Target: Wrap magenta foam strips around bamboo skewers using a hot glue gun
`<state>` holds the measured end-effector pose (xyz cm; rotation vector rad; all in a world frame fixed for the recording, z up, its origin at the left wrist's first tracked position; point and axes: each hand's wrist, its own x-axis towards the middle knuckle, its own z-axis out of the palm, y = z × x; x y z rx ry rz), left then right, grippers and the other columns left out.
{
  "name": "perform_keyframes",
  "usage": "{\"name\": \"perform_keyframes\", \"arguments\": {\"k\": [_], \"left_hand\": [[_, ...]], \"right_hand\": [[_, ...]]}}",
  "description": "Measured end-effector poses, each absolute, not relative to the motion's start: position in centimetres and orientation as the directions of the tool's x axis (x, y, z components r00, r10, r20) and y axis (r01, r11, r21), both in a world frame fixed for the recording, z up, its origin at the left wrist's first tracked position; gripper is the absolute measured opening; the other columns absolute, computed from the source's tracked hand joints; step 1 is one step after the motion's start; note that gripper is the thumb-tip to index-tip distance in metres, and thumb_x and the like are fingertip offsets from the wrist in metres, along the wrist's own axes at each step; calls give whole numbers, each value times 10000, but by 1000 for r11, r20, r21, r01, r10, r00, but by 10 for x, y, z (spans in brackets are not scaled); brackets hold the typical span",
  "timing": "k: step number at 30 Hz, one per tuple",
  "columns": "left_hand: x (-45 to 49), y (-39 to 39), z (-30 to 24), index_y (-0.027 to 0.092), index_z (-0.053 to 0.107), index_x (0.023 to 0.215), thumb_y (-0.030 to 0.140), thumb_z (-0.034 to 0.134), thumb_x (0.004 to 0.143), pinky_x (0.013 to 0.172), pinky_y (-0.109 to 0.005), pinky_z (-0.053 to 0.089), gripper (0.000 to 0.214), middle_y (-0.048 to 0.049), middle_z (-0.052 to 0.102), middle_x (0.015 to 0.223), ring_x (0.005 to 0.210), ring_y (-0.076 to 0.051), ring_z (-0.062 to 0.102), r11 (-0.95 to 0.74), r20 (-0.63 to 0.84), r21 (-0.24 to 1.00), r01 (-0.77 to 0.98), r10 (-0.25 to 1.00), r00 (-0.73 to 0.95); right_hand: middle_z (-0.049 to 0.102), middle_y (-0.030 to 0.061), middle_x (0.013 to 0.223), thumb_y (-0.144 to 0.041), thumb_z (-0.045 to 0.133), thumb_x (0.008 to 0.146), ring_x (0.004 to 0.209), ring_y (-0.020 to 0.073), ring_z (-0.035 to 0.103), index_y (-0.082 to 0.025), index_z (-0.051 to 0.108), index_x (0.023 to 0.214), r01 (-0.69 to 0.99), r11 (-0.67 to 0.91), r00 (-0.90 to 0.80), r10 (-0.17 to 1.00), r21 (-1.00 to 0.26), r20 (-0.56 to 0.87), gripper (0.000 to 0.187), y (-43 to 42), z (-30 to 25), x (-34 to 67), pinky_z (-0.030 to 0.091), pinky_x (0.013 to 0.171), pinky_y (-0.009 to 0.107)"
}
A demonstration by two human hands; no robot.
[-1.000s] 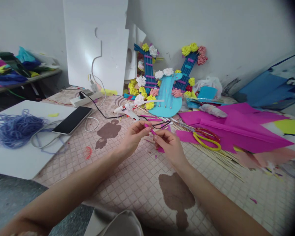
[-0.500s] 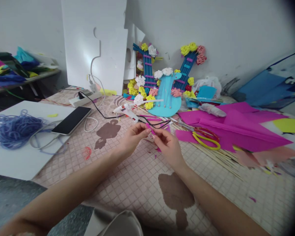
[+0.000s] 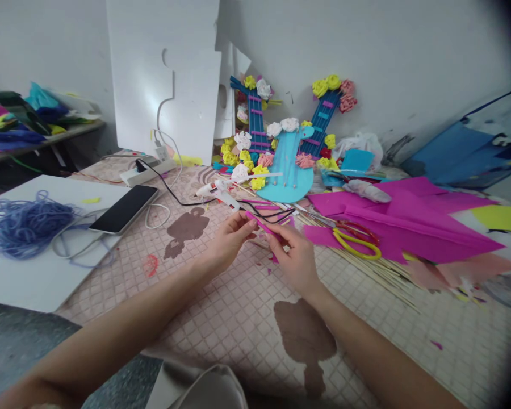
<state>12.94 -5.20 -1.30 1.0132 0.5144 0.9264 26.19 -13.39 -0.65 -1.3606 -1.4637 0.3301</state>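
A narrow magenta paper strip (image 3: 259, 222) stretches between my two hands above the table. My left hand (image 3: 232, 234) pinches its left end between thumb and fingers. On the other end, my right hand (image 3: 294, 254) is closed with thumb and fingertips pressed together. Just beyond my hands lies a white hot glue gun (image 3: 222, 193), its black cord running behind the strip. To the right are scissors (image 3: 357, 245) with yellow and red handles, magenta crepe paper sheets (image 3: 417, 221) and several thin wooden sticks (image 3: 387, 281).
A turquoise guitar-shaped cut-out (image 3: 286, 170) leans at the back among paper flowers (image 3: 242, 140). To the left are a phone (image 3: 125, 210), a tangle of blue yarn (image 3: 25, 224) on a white board (image 3: 34, 284), and a power strip (image 3: 148, 172). A white panel (image 3: 153, 74) stands against the wall.
The magenta strip now shows longer between my hands and lies more slanted. My right hand has shifted slightly along it; my left hand has barely moved.
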Motion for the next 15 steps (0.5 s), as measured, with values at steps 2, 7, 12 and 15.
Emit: {"name": "perform_keyframes", "arguments": {"k": [2, 7, 12, 15], "left_hand": [[130, -54, -12, 175, 611, 801, 319, 767, 689, 703, -220, 429, 240, 20, 598, 805, 743, -89, 544, 233, 35, 876, -422, 843, 537], [131, -54, -13, 168, 624, 779, 290, 790, 665, 680, -206, 426, 235, 22, 607, 788, 715, -77, 547, 280, 21, 847, -452, 832, 554], [129, -51, -15, 166, 625, 777, 284, 779, 678, 684, -216, 433, 218, 25, 612, 747, 680, -76, 548, 219, 58, 872, -438, 842, 536], [128, -51, -15, 161, 627, 801, 275, 744, 723, 693, -244, 449, 181, 7, 628, 735, 686, -98, 568, 129, 146, 903, -409, 804, 576]], "right_hand": [[694, 69, 1049, -227, 506, 906, 929, 208, 636, -232, 679, 1063, 640, 346, 187, 797, -687, 575, 234, -134, -8, 264, 509, 811, 353], [688, 71, 1062, -250, 481, 917, 973, 220, 629, -253, 674, 1097, 682, 372, 134, 783, -630, 607, 264, -134, -10, 266, 488, 879, 379], [686, 67, 885, -491, 498, 893, 701, 182, 633, -206, 641, 1024, 243, 197, 265, 929, -950, 260, 345, -131, -7, 265, 523, 635, 320], [609, 14, 650, -579, 465, 876, 501, 129, 534, -184, 615, 845, 8, 81, 258, 963, -997, 81, 424, -129, -5, 266, 451, 484, 265]]}}
